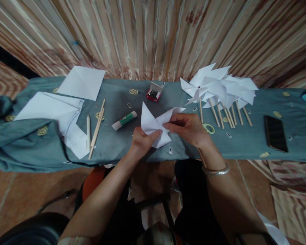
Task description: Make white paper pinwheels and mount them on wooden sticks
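A white paper pinwheel (149, 123) without a stick is held up over the front middle of the cloth-covered table. My left hand (142, 140) grips its lower left side, the thumb pressed on the paper close to the centre. On the other side my right hand (188, 127) pinches a right-hand blade between thumb and fingers. Just beyond the paper stands an opened small red box (153, 95) with dark little pieces inside. A green and white glue stick (124, 120) lies to the left of my left hand.
White paper squares (83, 82) and a paper stack (46, 107) lie at left, beside wooden sticks (98, 131) and a pale pencil-like stick (88, 132). At right are several pinwheels on sticks (219, 86), yellow-green scissors handles (208, 128) and a black phone (275, 133).
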{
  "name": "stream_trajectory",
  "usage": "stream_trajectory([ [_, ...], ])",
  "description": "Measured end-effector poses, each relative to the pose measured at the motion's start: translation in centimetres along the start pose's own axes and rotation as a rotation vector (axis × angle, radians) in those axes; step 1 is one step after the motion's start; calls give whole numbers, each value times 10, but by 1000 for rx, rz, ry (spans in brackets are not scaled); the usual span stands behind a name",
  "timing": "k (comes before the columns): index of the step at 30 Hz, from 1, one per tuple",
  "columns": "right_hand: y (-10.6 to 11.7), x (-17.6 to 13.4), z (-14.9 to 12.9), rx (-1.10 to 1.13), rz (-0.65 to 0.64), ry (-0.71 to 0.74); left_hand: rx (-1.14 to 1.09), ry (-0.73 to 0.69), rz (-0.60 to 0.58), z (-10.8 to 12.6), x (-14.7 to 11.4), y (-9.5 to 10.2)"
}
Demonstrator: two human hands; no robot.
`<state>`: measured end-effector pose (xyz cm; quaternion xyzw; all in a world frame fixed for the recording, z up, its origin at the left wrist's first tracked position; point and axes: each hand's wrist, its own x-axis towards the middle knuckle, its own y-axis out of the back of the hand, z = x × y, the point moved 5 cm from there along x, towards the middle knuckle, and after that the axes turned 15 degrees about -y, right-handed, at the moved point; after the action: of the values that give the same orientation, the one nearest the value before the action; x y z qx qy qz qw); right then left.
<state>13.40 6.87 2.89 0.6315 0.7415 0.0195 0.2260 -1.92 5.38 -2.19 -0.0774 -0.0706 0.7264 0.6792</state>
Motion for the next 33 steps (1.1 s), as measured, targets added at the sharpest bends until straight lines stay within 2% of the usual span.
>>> stream_trajectory([
  [21,-2,1,4,-49,23,6,-100,41,28,-2,-2,-1],
  [33,0,0,3,-176,68,35,-125,55,8,-4,-3,-4],
])
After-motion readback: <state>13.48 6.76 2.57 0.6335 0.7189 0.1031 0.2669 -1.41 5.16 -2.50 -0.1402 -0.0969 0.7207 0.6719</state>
